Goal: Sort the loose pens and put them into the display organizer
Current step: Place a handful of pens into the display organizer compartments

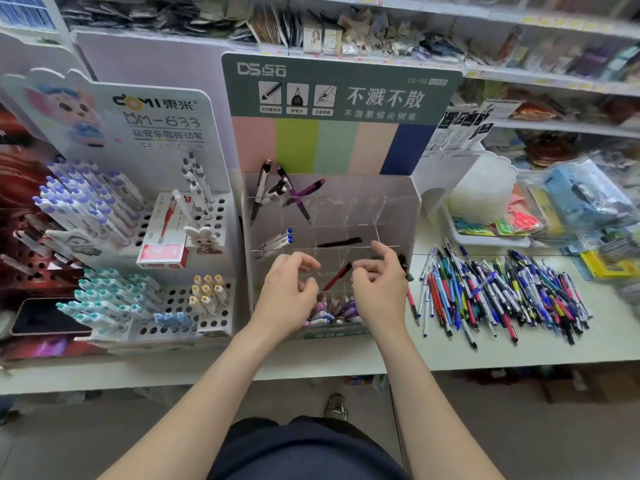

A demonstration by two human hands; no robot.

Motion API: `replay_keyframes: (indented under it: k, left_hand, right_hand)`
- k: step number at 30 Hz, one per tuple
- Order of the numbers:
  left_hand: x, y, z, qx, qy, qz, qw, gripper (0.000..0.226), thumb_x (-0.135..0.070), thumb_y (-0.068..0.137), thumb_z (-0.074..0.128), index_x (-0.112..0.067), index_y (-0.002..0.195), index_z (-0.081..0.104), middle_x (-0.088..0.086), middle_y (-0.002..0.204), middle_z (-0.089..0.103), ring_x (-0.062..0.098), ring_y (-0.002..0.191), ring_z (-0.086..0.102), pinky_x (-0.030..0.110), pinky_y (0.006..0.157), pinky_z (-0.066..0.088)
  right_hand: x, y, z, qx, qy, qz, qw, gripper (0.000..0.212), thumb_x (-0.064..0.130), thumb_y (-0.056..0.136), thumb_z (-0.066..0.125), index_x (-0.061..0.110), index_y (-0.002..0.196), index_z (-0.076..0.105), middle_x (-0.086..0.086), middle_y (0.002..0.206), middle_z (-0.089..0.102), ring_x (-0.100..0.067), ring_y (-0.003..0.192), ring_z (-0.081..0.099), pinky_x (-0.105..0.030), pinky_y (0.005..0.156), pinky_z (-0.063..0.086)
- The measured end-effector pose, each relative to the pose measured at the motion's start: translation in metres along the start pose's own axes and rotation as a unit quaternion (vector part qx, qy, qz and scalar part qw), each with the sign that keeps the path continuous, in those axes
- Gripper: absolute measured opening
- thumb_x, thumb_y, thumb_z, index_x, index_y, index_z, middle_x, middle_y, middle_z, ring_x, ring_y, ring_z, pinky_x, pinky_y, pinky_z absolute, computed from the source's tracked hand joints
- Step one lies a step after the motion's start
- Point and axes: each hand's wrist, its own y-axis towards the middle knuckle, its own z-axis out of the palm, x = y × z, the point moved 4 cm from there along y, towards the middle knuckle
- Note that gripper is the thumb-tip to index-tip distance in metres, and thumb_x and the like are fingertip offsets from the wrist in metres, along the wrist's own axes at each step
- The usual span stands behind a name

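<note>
Right now your right hand (pixel 379 289) pinches the black-tipped end of a slim red pen (pixel 334 280), which slants down into a near compartment of the clear acrylic tiered organizer (pixel 398 202). Your left hand (pixel 287 292) hovers just beside it, fingers loosely curled around nothing. To the organizer's right, the heap of loose multicoloured pens (pixel 502 292) lies on the pale counter (pixel 485 351).
</note>
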Motion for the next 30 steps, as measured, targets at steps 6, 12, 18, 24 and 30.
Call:
replay_keyframes:
  k: [6,12,18,24,30]
  left_hand:
    - [0.004,-0.007,0.032,0.048,0.014,-0.009,0.999,0.021,-0.011,0.094,0.06,-0.03,0.098,0.069,-0.011,0.085,0.071,0.008,0.072,0.064,0.028,0.073,0.054]
    - [-0.018,-0.013,0.081,0.137,0.036,-0.013,0.99,0.017,-0.018,0.099,0.061,-0.032,0.098,0.07,-0.017,0.085,0.071,0.001,0.075,0.063,0.014,0.065,0.043]
    - [-0.066,-0.008,0.169,0.213,0.057,-0.025,0.975,0.019,-0.023,0.104,0.056,-0.03,0.111,0.073,-0.016,0.097,0.07,0.001,0.085,0.062,0.02,0.072,0.044]
    - [-0.073,0.013,0.282,0.316,0.141,-0.075,0.935,0.045,-0.026,0.104,0.058,-0.013,0.147,0.058,0.006,0.147,0.059,0.022,0.128,0.06,0.033,0.108,0.047]
    - [-0.039,0.043,0.349,0.274,0.237,-0.176,0.915,0.054,-0.028,0.097,0.064,0.001,0.138,0.045,0.023,0.138,0.043,0.044,0.118,0.057,0.048,0.105,0.049]
  right_hand:
    - [-0.042,-0.026,-0.024,0.011,0.006,0.043,0.999,0.03,0.005,0.094,0.06,0.027,0.106,0.076,0.004,0.082,0.078,-0.013,0.077,0.074,-0.034,0.076,0.061]
    - [-0.085,-0.003,-0.079,-0.055,0.028,0.102,0.993,0.034,0.003,0.099,0.049,0.018,0.092,0.078,-0.002,0.075,0.077,-0.015,0.068,0.072,-0.034,0.072,0.061]
    - [-0.147,0.056,-0.148,0.017,-0.116,0.149,0.982,0.022,0.017,0.099,0.055,0.019,0.108,0.075,0.007,0.093,0.072,-0.013,0.088,0.067,-0.033,0.074,0.053]
    - [-0.229,0.098,-0.2,0.033,-0.245,0.18,0.952,0.025,0.019,0.098,0.064,0.011,0.121,0.067,-0.008,0.115,0.071,-0.029,0.103,0.066,-0.036,0.081,0.054]
    - [-0.272,0.109,-0.215,0.06,-0.375,0.16,0.911,0.017,0.018,0.1,0.063,0.007,0.112,0.06,-0.012,0.109,0.064,-0.033,0.095,0.066,-0.036,0.068,0.051]
